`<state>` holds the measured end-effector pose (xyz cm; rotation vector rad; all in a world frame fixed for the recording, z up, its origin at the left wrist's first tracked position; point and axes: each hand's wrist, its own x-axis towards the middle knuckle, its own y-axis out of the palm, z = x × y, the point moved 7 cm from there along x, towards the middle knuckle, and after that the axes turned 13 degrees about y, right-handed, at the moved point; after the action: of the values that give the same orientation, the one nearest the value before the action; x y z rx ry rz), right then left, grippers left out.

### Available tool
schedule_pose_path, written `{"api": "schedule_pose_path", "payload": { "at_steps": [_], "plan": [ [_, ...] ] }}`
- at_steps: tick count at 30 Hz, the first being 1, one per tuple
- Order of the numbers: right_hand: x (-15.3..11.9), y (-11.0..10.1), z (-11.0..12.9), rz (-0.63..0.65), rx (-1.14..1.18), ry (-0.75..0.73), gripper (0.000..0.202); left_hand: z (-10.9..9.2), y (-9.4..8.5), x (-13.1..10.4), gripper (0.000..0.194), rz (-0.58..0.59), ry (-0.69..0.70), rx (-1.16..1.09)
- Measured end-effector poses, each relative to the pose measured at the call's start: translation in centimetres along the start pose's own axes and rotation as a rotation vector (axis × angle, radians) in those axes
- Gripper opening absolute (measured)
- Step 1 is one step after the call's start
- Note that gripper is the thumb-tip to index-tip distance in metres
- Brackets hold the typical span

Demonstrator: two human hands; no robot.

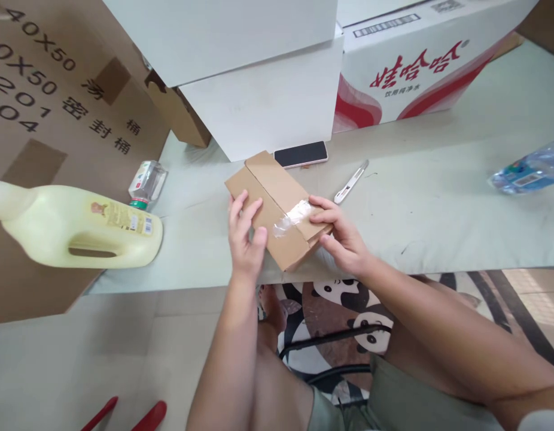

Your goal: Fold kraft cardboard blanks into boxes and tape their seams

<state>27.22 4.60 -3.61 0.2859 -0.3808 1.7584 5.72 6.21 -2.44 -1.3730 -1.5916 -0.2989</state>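
A small brown cardboard box [277,203] lies tilted between my two hands at the near part of the table. Clear shiny tape crosses the seam of its flaps near the right end. My left hand [246,236] holds the box's left side, thumb and fingertips on its top. At the right end, my right hand [342,236] grips the corner, fingers on top and thumb at the lower edge. A white utility knife [350,182] rests just beyond my right hand. Behind the box lies a dark-screened phone [300,154].
White cartons [268,96] and a red-printed white carton [402,75] stand at the back. On the left are a large brown carton [43,143], a yellow jug [79,227] and a small clear bottle [146,182]. A plastic bottle [528,170] lies far right.
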Motion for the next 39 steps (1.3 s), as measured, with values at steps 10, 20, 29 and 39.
{"api": "schedule_pose_path", "payload": {
  "at_steps": [10, 20, 29, 39],
  "plan": [
    [2.0, -6.4, -6.8, -0.287, -0.892, 0.623, 0.046, -1.0, 1.2, -0.3, 0.043, -0.033, 0.072, 0.054],
    [2.4, -6.6, -7.7, -0.208, -1.046, 0.621, 0.02, -0.7, 0.6, -1.0, 0.042, -0.042, 0.035, 0.042],
    [1.7, -7.4, -1.1, -0.576, -0.166, 0.266, 0.011, -0.9, 1.1, -0.7, 0.042, -0.072, 0.039, 0.036],
    [0.6, -3.6, 7.6, -0.394, 0.166, -0.216, 0.033, -0.9, 1.4, -0.5, 0.046, -0.032, 0.002, 0.089]
  ]
}}
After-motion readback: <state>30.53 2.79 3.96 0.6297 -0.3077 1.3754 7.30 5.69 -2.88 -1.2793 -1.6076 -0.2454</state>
